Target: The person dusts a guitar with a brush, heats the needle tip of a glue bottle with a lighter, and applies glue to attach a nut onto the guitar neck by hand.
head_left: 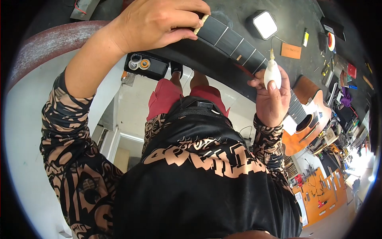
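Note:
A guitar neck with a dark fretboard (229, 41) runs diagonally from the top centre to the guitar's brown body (301, 141). My left hand (161, 24) is closed at the neck's far end, with fingers and thumb pressed on a cream-coloured nut (201, 24). In my right hand (274, 97) is a small white bottle (272, 75), its narrow tip pointing up, beside the lower part of the fretboard. A small light-coloured piece (238, 57) lies on the fretboard. Part of the neck is hidden behind my right hand.
On the dark bench (238, 12) are a square lamp (265, 25), an orange-brown card (291, 50) and a yellow-labelled tube (305, 37). Various tools crowd the right side. Below the bench edge, a black tray (157, 68) holds tape rolls.

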Demonstrator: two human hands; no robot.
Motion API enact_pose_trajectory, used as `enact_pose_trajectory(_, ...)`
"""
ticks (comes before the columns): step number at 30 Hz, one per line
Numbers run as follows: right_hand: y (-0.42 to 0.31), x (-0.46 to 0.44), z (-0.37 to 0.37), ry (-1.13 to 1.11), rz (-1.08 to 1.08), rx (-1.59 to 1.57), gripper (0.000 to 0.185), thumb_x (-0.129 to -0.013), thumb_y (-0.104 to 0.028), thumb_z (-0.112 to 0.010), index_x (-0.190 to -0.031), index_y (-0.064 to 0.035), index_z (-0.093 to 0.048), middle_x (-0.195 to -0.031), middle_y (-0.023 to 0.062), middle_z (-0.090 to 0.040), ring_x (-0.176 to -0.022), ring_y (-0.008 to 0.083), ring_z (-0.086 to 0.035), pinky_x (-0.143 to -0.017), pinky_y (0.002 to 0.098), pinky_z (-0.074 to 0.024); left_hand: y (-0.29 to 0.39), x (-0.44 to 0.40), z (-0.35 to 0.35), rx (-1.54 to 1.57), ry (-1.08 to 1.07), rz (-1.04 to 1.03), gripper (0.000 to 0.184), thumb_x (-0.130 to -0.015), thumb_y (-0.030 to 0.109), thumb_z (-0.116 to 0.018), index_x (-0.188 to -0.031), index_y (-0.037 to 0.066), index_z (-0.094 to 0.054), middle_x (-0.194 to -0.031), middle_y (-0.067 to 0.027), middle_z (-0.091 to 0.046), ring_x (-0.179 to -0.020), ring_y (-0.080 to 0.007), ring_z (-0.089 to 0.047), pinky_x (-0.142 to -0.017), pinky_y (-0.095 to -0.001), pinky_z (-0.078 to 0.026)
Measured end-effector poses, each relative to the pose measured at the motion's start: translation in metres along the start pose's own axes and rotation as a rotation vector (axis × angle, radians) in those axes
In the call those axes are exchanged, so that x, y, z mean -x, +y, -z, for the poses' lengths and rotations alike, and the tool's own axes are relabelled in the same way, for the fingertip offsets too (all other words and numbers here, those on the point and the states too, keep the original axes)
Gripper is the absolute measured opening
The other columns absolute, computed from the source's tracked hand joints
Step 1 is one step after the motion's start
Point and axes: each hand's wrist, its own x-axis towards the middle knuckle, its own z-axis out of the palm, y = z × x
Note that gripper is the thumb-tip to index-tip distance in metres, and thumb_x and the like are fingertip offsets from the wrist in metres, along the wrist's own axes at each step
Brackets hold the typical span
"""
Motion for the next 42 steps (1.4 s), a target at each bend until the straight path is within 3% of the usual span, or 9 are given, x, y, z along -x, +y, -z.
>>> enact_pose_trajectory(2, 0.001, -0.001, -0.002, -0.002, 0.027, 0.022, 0.045, -0.092, -0.012, -0.059, -0.129, 0.0061, -0.042, -0.105, 0.022, -0.063, -0.089, 0.0275, -0.067, -0.083, 0.0384, -0.0543, 0.003, -0.005, 0.005, -0.097, -0.069, 0.029, 0.021, -0.071, 0.024, -0.078, -0.081, 0.011, -0.063, -0.106, -0.0035, -0.064, -0.094, -0.0199, -0.063, -0.091, -0.0587, -0.04)
enact_pose_trajectory(9, 0.003, -0.001, -0.002, 0.032, 0.035, -0.028, 0.043, -0.092, -0.011, -0.058, -0.128, 0.0074, -0.043, -0.105, 0.0215, -0.063, -0.09, 0.0267, -0.067, -0.084, 0.0381, -0.0553, 0.003, -0.007, 0.002, -0.03, -0.098, -0.009, 0.021, -0.071, 0.023, -0.078, -0.08, 0.01, -0.064, -0.106, -0.0044, -0.065, -0.096, -0.0222, -0.064, -0.091, -0.0612, -0.04)
enact_pose_trajectory(15, 0.004, -0.003, 0.001, 0.05, 0.014, -0.019, 0.042, -0.093, -0.011, -0.059, -0.128, 0.0066, -0.044, -0.106, 0.0199, -0.064, -0.09, 0.0259, -0.067, -0.085, 0.0374, -0.0548, 0.004, -0.006, -0.005, -0.03, -0.109, 0.049, 0.026, -0.067, 0.02, -0.081, -0.082, 0.007, -0.064, -0.106, -0.0089, -0.066, -0.094, -0.0248, -0.065, -0.094, -0.0525, -0.044)
enact_pose_trajectory(17, 0.002, -0.003, -0.001, 0.044, -0.001, -0.027, 0.04, -0.093, -0.01, -0.057, -0.128, 0.0062, -0.045, -0.106, 0.0198, -0.064, -0.092, 0.026, -0.067, -0.086, 0.0372, -0.0543, 0.004, -0.008, -0.005, -0.03, -0.14, 0.057, 0.02, -0.076, 0.015, -0.076, -0.093, 0.008, -0.067, -0.115, -0.002, -0.066, -0.099, -0.0215, -0.062, -0.089, -0.0352, -0.041)
enact_pose_trajectory(27, 0.016, -0.001, -0.01, 0.045, -0.02, -0.076, 0.039, -0.094, -0.01, -0.058, -0.127, 0.0066, -0.045, -0.107, 0.0189, -0.064, -0.093, 0.0247, -0.068, -0.086, 0.0342, -0.0547, 0.008, 0.017, -0.023, -0.104, -0.155, 0.128, 0.013, -0.075, 0.011, -0.074, -0.081, 0.007, -0.064, -0.113, -0.0003, -0.067, -0.091, -0.0173, -0.064, -0.079, -0.0323, -0.039)
enact_pose_trajectory(33, 0.005, -0.001, -0.005, 0.058, -0.034, -0.091, 0.038, -0.094, -0.012, -0.058, -0.127, 0.0057, -0.046, -0.106, 0.0184, -0.064, -0.094, 0.0254, -0.068, -0.087, 0.0346, -0.0547, 0.022, 0.012, -0.01, -0.129, -0.099, 0.088, 0.016, -0.074, 0.011, -0.075, -0.082, 0.008, -0.062, -0.114, -0.0006, -0.066, -0.093, -0.0186, -0.064, -0.088, -0.0386, -0.04)
enact_pose_trajectory(36, 0.006, -0.003, -0.004, 0.065, -0.056, -0.11, 0.037, -0.095, -0.012, -0.057, -0.126, 0.0056, -0.047, -0.105, 0.018, -0.064, -0.094, 0.0261, -0.068, -0.087, 0.0347, -0.0547, 0.022, 0.011, -0.012, -0.154, -0.104, 0.105, 0.017, -0.075, 0.012, -0.075, -0.084, 0.008, -0.061, -0.115, -0.001, -0.066, -0.093, -0.0197, -0.064, -0.097, -0.0474, -0.037)
enact_pose_trajectory(38, 0.006, -0.004, -0.004, 0.071, -0.047, -0.116, 0.038, -0.095, -0.012, -0.057, -0.126, 0.0063, -0.046, -0.105, 0.018, -0.064, -0.095, 0.0259, -0.068, -0.087, 0.0349, -0.0545, 0.022, 0.015, -0.013, -0.145, -0.137, 0.155, 0.018, -0.076, 0.014, -0.075, -0.085, 0.008, -0.061, -0.117, -0.0018, -0.066, -0.103, -0.0223, -0.063, -0.104, -0.0555, -0.031)
enact_pose_trajectory(42, 0.005, -0.004, -0.004, 0.09, -0.059, -0.105, 0.038, -0.095, -0.012, -0.057, -0.126, 0.0069, -0.046, -0.105, 0.0178, -0.064, -0.095, 0.026, -0.067, -0.088, 0.0352, -0.0544, 0.024, 0.018, -0.016, -0.138, -0.077, 0.141, 0.02, -0.076, 0.015, -0.076, -0.086, 0.009, -0.06, -0.119, -0.0026, -0.065, -0.114, -0.0245, -0.06, -0.108, -0.0599, -0.024)
